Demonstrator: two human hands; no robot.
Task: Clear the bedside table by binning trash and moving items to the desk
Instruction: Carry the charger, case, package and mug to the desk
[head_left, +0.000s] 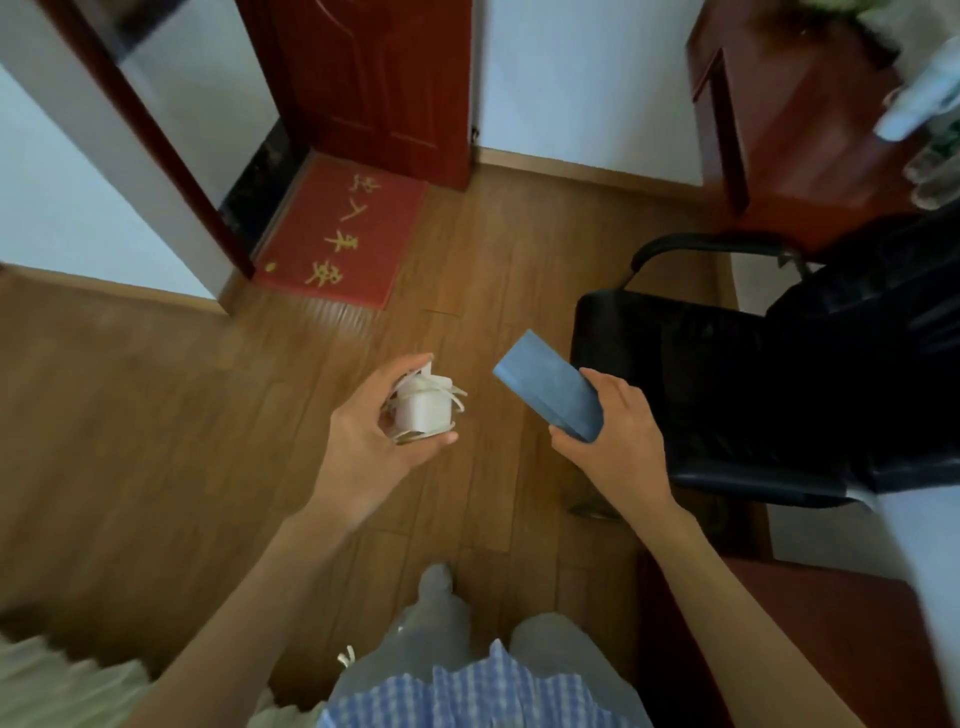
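My left hand (371, 447) is closed around a white charger block with its white cable (423, 408) bundled on top, held over the wooden floor. My right hand (615, 423) grips the near end of a flat blue rectangular box (545, 389), which points up and to the left. Both hands are at mid-frame, about a hand's width apart. The desk (795, 114), dark red wood, stands at the top right. The bedside table is not in view.
A black office chair (727, 395) stands right of my right hand, in front of the desk. A red doormat (343, 234) lies before a dark red door (374, 78). Blurred bottles (924, 104) sit at the desk's right edge. A red-brown surface (810, 623) is at bottom right.
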